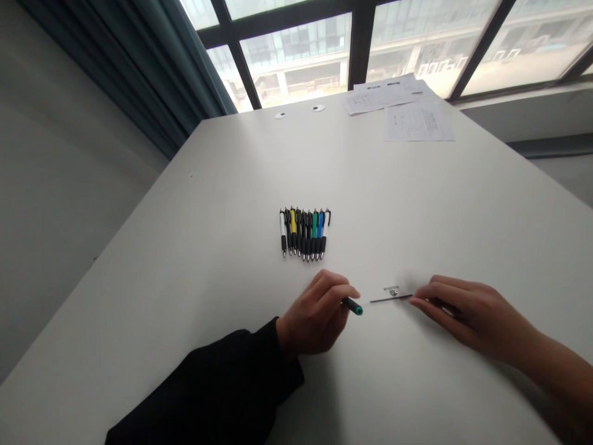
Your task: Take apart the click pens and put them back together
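Note:
My left hand (319,309) is closed round a pen barrel, whose black grip (353,305) with a green-rimmed open end pokes out toward the right. Between the thumb and fingers of my right hand (467,309) is one end of a thin dark ink refill (391,299), pointing left toward the barrel with a gap between them. Just behind the refill lie small metal parts: a thin spring-like piece (391,288) and a little silvery pen tip (393,293). Most of the barrel is hidden inside my left hand.
Several click pens (303,235), with white, yellow, black, green and blue bodies, lie in a row beyond my left hand. Printed papers (417,117) rest at the far edge of the white table (222,247). Two oval cable-hole covers (318,108) sit near the window.

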The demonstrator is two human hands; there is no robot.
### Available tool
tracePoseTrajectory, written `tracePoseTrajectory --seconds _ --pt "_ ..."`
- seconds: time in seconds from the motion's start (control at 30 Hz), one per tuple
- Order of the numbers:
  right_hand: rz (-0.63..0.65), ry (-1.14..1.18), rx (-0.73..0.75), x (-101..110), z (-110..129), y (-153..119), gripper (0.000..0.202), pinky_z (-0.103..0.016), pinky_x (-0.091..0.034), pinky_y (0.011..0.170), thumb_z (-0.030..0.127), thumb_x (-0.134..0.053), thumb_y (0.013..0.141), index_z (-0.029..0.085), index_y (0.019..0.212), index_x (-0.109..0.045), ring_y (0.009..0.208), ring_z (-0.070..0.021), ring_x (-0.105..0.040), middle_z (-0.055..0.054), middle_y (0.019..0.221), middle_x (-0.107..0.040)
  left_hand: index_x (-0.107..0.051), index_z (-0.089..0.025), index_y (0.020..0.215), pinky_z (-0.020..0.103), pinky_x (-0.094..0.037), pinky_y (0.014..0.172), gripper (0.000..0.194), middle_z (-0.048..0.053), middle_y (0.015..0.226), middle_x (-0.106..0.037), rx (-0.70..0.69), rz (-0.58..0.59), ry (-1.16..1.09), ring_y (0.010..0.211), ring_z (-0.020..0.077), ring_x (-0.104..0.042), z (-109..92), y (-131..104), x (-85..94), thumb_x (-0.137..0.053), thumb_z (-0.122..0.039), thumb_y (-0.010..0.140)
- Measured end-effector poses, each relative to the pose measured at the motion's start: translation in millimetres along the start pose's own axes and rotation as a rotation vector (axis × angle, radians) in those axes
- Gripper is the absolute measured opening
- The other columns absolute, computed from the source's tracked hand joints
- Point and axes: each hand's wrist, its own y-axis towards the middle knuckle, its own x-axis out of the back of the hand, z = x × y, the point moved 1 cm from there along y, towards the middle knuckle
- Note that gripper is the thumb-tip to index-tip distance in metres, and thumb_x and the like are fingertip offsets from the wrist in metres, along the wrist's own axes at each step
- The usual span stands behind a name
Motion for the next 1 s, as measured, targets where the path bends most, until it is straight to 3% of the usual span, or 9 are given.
tracePoseTrajectory --seconds 0.3,0.4,0.53,0.83,1.0 --pt "-0.002 0.002 -0.027 0.4 -2.2 -1.8 0.015 -0.025 -0.043 0.054 0.027 -0.056 0.100 0.021 0.092 -0.068 0.055 -0.0119 -0.057 -0.001 0.070 -0.063 -0.054 -0.016 0.119 0.032 -0.054 0.081 0.026 0.010 0.104 -0.056 0.064 -0.047 -0.096 0.093 0.0190 -0.057 -1.7 -1.7 2.3 -0.036 -0.012 0.100" --pt "0.007 0.010 -0.049 0.6 -5.1 -2.3 0.016 -0.025 -0.043 0.054 0.028 -0.056 0.100 0.021 0.092 -0.068 0.055 -0.0118 -0.057 -0.001 0.071 -0.064 -0.054 -0.016 0.124 0.032 -0.054 0.078 0.029 0.011 0.105 -0.055 0.071 -0.055 0.037 0.091 0.0189 -0.057 0.5 -3.9 2.5 -0.040 -0.012 0.099" --pt "0.007 -0.006 -0.075 2.4 -9.9 -3.0 0.016 -0.025 -0.043 0.053 0.031 -0.057 0.099 0.021 0.093 -0.068 0.054 -0.0118 -0.055 0.000 0.069 -0.063 -0.052 -0.012 0.135 0.035 -0.055 0.077 0.037 0.011 0.100 -0.059 0.032 0.055 0.320 0.087 0.0201 -0.058 8.5 -9.1 3.2 -0.048 -0.011 0.098" --pt "0.034 0.003 -0.099 -0.4 -15.2 -2.7 0.017 -0.025 -0.043 0.053 0.034 -0.059 0.097 0.021 0.093 -0.068 0.054 -0.0126 -0.056 0.000 0.067 -0.062 -0.068 -0.016 0.105 0.034 -0.052 0.078 0.011 0.007 0.093 -0.071 0.150 0.081 0.363 0.085 0.0196 -0.062 17.9 -11.7 1.6 -0.063 -0.018 0.096" --pt "0.063 -0.018 -0.089 -0.4 -16.4 -2.7 0.015 -0.025 -0.044 0.053 0.032 -0.059 0.097 0.020 0.096 -0.069 0.055 -0.0129 -0.057 -0.001 0.069 -0.064 -0.071 -0.016 0.103 0.033 -0.051 0.076 0.011 0.006 0.090 -0.073 0.147 0.079 0.330 0.084 0.0194 -0.059 19.9 -10.8 0.4 -0.068 -0.018 0.093"
